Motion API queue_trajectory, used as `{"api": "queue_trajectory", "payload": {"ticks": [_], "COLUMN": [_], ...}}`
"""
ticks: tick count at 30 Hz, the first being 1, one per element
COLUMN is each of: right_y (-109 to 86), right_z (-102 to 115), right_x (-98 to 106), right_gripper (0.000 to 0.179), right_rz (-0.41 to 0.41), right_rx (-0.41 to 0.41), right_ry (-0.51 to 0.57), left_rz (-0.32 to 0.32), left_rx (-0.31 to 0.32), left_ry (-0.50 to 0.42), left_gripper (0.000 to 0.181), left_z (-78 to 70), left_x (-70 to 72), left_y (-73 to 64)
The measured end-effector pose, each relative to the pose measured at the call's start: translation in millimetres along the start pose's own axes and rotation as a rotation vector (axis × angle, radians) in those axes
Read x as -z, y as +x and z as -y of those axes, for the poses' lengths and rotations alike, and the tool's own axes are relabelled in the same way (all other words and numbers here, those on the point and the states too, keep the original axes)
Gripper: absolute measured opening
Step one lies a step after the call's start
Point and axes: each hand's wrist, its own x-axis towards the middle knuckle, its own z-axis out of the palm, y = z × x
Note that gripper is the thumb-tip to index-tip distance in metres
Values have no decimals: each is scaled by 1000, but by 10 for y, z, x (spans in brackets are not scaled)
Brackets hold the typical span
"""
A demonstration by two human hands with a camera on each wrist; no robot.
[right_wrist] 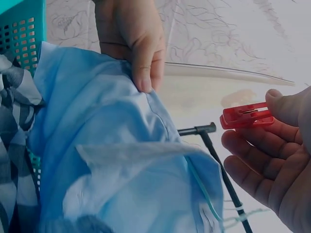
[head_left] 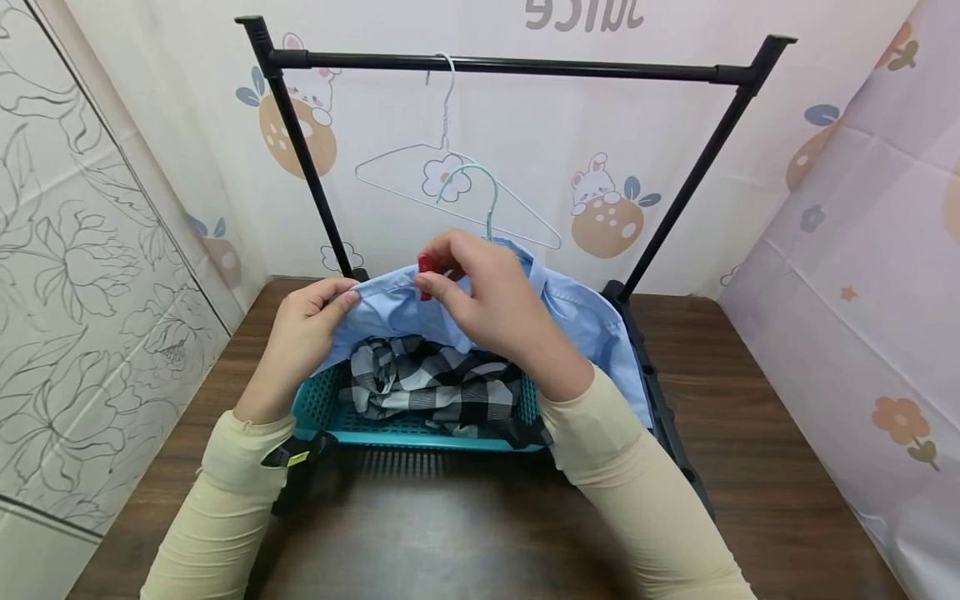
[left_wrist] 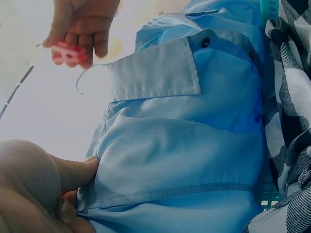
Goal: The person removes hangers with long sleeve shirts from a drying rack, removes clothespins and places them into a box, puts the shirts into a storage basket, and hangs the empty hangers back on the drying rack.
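A light blue collared shirt spreads across the back of a teal basket. My left hand pinches its shoulder edge between thumb and fingers, as the left wrist view also shows. Between the thumb and fingers of my right hand is a red clothespin, held just over the shirt's upper edge in the head view; the right wrist view shows it apart from the cloth. A mint-green hanger has its hook sticking up from the collar, the rest hidden inside the shirt.
A black rack with a crossbar stands behind the basket on the wooden table. From the bar hangs a pale wire hanger. Black-and-white checked cloth lies crumpled in the basket. A patterned curtain backs the table.
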Motion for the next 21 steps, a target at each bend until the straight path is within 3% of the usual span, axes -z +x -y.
{"api": "queue_trajectory", "payload": {"ticks": [7, 21], "right_y": [-255, -656], "right_z": [-85, -258], "right_x": [185, 344], "right_gripper": [17, 27], "right_rz": [-67, -135], "right_rx": [6, -48], "right_ry": [3, -57], "left_rz": [-2, -13], "left_rx": [-3, -3], "left_ry": [-2, -14], "left_gripper": [29, 29], "left_z": [-15, 4], "left_x": [-21, -19], "left_y": [5, 1]}}
